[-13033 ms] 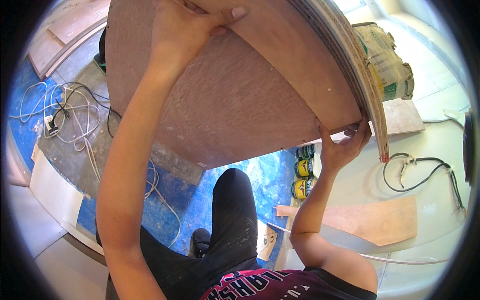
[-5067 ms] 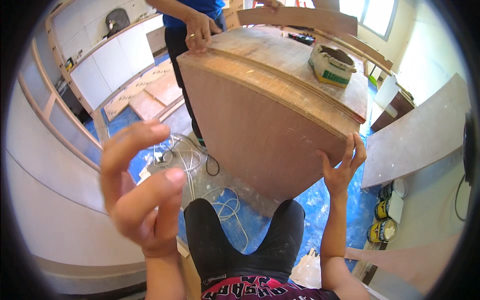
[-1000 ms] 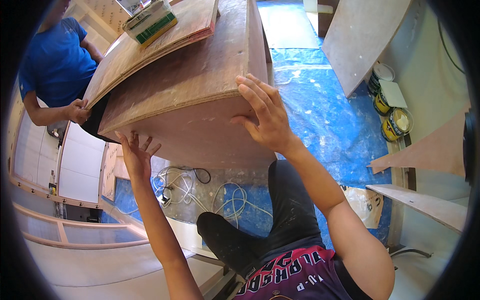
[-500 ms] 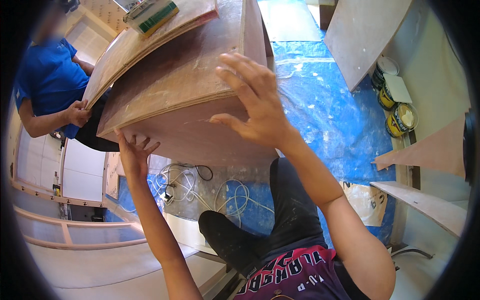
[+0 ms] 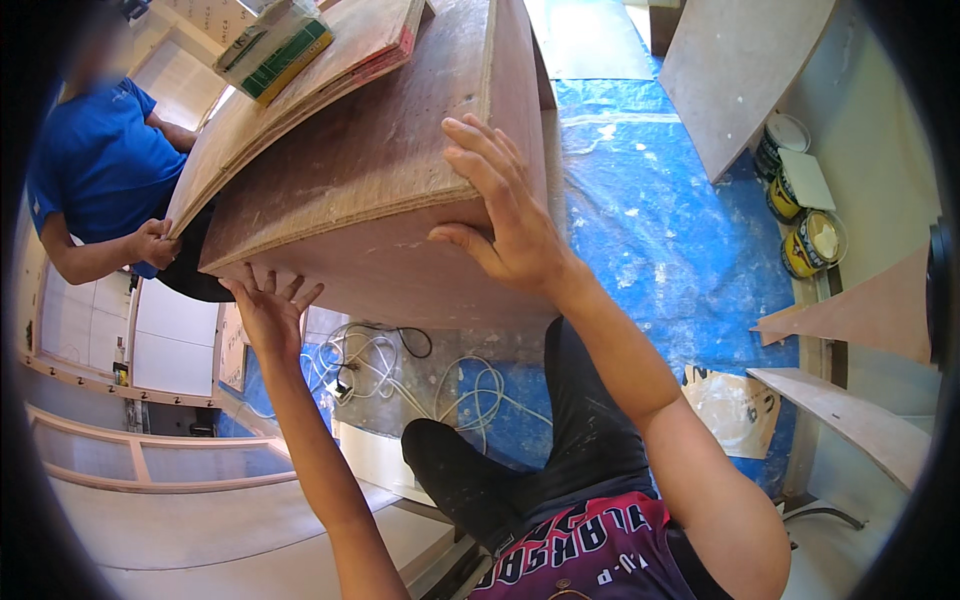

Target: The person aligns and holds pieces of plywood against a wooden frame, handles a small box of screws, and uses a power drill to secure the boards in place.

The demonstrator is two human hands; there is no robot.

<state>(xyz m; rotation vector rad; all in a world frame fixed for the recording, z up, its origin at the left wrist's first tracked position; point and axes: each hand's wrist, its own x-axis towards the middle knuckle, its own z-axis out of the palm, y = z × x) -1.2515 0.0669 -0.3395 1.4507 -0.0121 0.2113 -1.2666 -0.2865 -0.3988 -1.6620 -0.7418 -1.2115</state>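
My right fingers [image 5: 482, 175] have shifted inward, the box [image 5: 390, 260] beneath; left fingers [image 5: 269, 287] likewise spread open, so neither grips it.

With twelve at the top of the view, the big wooden box [image 5: 390, 260] blocks the way from ten to twelve o'clock. At eleven, a hand could slip into the dark gap under the bent wood sheets [image 5: 250, 140]. A person in blue [image 5: 115, 165] is in the way at ten. At two to three, a hand could pass low over the blue floor sheet [image 5: 650, 230], as far as the leaning board [image 5: 745, 75] and paint tins [image 5: 808, 245]. Loopy cords [image 5: 365, 355] could snag it at eight.
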